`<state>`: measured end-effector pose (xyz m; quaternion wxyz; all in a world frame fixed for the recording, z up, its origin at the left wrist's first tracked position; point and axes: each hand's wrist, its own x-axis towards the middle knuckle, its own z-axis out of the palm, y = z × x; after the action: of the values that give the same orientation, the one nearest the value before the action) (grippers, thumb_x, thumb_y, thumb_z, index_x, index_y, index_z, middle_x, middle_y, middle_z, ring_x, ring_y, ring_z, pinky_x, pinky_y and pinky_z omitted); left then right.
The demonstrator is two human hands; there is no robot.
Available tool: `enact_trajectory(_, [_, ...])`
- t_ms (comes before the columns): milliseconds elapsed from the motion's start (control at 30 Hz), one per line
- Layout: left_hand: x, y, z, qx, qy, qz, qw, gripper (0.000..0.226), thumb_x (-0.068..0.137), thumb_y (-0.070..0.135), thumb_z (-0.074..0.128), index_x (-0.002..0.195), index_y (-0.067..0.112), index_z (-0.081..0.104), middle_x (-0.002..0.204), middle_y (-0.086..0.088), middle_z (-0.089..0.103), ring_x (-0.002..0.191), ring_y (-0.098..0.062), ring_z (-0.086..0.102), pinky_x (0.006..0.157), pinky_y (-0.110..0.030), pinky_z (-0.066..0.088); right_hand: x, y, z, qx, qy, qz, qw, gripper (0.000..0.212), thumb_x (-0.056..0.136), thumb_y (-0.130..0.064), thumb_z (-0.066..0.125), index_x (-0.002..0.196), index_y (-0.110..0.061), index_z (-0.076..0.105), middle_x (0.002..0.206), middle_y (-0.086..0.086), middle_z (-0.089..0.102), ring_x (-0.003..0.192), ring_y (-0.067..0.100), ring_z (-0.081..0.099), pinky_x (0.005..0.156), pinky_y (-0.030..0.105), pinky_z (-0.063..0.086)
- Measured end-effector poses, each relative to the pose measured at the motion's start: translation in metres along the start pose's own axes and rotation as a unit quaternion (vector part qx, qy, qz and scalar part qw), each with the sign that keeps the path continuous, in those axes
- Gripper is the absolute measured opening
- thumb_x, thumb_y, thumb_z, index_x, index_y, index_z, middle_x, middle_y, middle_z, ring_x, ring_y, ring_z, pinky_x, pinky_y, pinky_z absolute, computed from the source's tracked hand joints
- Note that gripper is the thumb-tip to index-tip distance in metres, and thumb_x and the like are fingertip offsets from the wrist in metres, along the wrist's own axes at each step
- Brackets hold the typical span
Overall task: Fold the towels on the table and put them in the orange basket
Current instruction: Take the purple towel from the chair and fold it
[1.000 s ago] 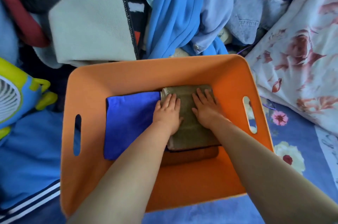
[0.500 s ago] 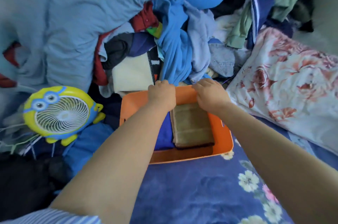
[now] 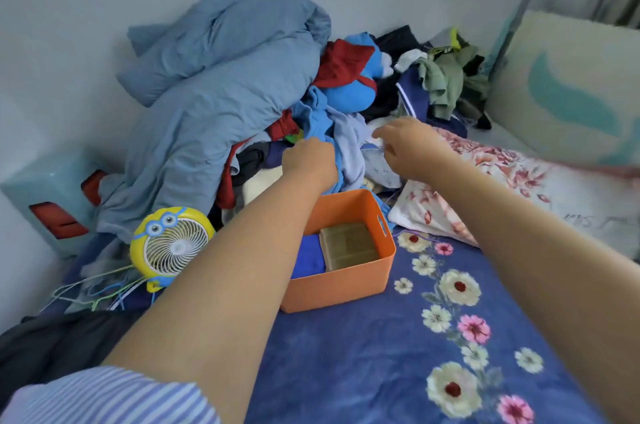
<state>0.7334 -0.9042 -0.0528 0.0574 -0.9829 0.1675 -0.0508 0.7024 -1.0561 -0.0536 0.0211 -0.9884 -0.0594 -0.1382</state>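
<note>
- The orange basket [image 3: 341,279] sits on the bed [image 3: 363,364], on its blue flowered sheet, near the far edge where a heap of clothes [image 3: 346,132] is piled against the wall.
- Inside the basket, a folded olive towel [image 3: 349,245] lies flat on the bottom toward the right wall, and a folded blue towel [image 3: 308,257] lies just beside it on the left, partly hidden by the left forearm.
- The left hand [image 3: 308,160] is raised beyond the basket's far rim, knuckles up, at the blue garments of the heap; its fingers are curled under, and I cannot tell whether they clasp the cloth.
- The right hand [image 3: 410,146] hovers over the heap beside a floral pillow [image 3: 502,174], fingers loosely bent and holding nothing.
- A yellow cartoon fan [image 3: 171,245] stands left of the basket, with wire hangers [image 3: 100,292] lying beside it.
- A blue-grey quilt [image 3: 214,84] is bundled at the bed's far left corner.
</note>
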Motion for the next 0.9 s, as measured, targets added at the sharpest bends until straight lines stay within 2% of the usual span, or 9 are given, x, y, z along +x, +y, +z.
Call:
enact_trajectory(133, [-0.071,0.029,-0.035,-0.028,0.018,0.055,0.998,0.038,0.096,0.018,0.04,0.133,0.008,0.044,0.137,-0.013,0.044,0.127,-0.031,0.042,0.097,-0.037,0.04,-0.087,-0.018,-0.054,-0.019,0.025,0.059,0.998,0.039,0.089,-0.005,0.039,0.126,-0.008,0.051,0.122,0.014,0.056,0.118,0.031,0.045,0.095,0.041,0.042])
enact_trajectory(267, [-0.147,0.071,-0.056,-0.031,0.033,0.165,0.985,0.036,0.096,0.015,0.037,0.129,0.005,0.048,0.136,-0.015,0.044,0.126,-0.033,0.043,0.097,-0.039,0.039,-0.201,-0.033,-0.096,-0.049,0.061,0.158,0.984,0.038,0.088,-0.006,0.04,0.124,-0.009,0.054,0.123,0.014,0.056,0.119,0.031,0.045,0.098,0.041,0.041])
enact_trajectory(433, [-0.237,0.133,-0.076,-0.035,0.056,0.286,0.956,0.036,0.092,0.017,0.04,0.123,0.007,0.054,0.132,-0.014,0.051,0.121,-0.033,0.049,0.093,-0.039,0.043,-0.341,-0.043,-0.136,-0.079,0.068,0.287,0.952,0.037,0.089,-0.007,0.041,0.123,-0.009,0.055,0.123,0.017,0.057,0.119,0.032,0.047,0.101,0.04,0.039])
enact_trajectory(600, [-0.351,0.22,-0.107,-0.08,0.067,0.434,0.895,0.035,0.092,0.022,0.042,0.121,0.01,0.057,0.132,-0.011,0.052,0.123,-0.031,0.049,0.096,-0.036,0.043,-0.499,-0.055,-0.194,-0.118,0.071,0.43,0.892,0.039,0.09,-0.006,0.042,0.128,-0.009,0.052,0.132,0.015,0.052,0.125,0.029,0.045,0.108,0.033,0.032])
enact_trajectory(700, [-0.415,0.273,-0.124,-0.086,0.081,0.51,0.852,0.034,0.093,0.026,0.042,0.12,0.01,0.057,0.13,-0.011,0.053,0.122,-0.03,0.049,0.094,-0.037,0.043,-0.583,-0.066,-0.228,-0.136,0.078,0.492,0.856,0.039,0.09,-0.006,0.043,0.128,-0.008,0.051,0.134,0.015,0.051,0.125,0.028,0.045,0.106,0.03,0.027])
enact_trajectory(767, [-0.465,0.313,-0.135,-0.096,0.087,0.56,0.818,0.033,0.094,0.025,0.042,0.118,0.009,0.058,0.128,-0.011,0.054,0.12,-0.03,0.05,0.092,-0.036,0.044,-0.646,-0.072,-0.248,-0.149,0.073,0.539,0.826,0.039,0.09,-0.006,0.045,0.129,-0.007,0.05,0.134,0.015,0.051,0.126,0.028,0.044,0.106,0.03,0.027])
enact_trajectory(900, [-0.552,0.386,-0.147,-0.1,0.087,0.632,0.764,0.03,0.095,0.022,0.041,0.116,0.007,0.057,0.125,-0.012,0.054,0.116,-0.03,0.052,0.083,-0.034,0.044,-0.754,-0.078,-0.275,-0.152,0.116,0.618,0.763,0.04,0.089,-0.003,0.043,0.128,-0.006,0.052,0.133,0.014,0.052,0.126,0.028,0.043,0.105,0.032,0.033])
